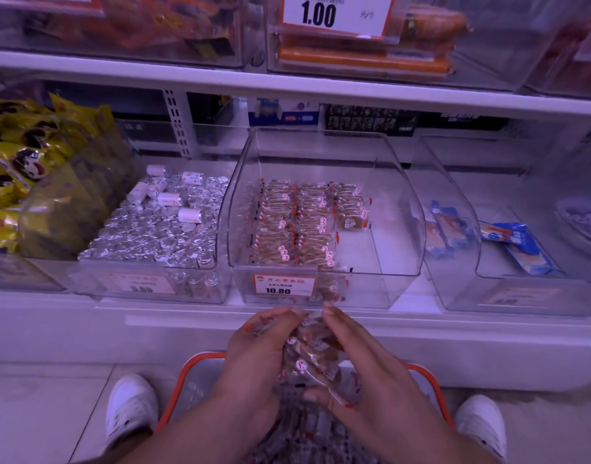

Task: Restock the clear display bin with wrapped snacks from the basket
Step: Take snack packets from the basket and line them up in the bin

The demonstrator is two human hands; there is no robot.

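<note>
- Both hands are brought together over the orange-rimmed basket [186, 373], just below the shelf front; the left hand [253, 349] and the right hand [357, 360] cup a bundle of wrapped snacks [307, 349] between them, probably so a whole batch can go up in one lift
- Each grip is closed round the bundle: left fingers curl in from the left, right fingers and thumb wrap it from the right
- The clear display bin [401, 209] stands on the shelf straight beyond the hands; the packets already in it lie in tidy rows on its left and middle, while its right part is bare, which looks like the space this batch is meant for
- More wrapped packets lie in the basket under the hands, so the task seems only partly done
- The bin's price tag [284, 284] reads 10.80; the characters above it are too small to read
- The foil-wrapped sweets bin [153, 229] to the left carries a blurred tag, perhaps 9.80
- A big tag [334, 13] on the shelf above reads 1.00
</note>
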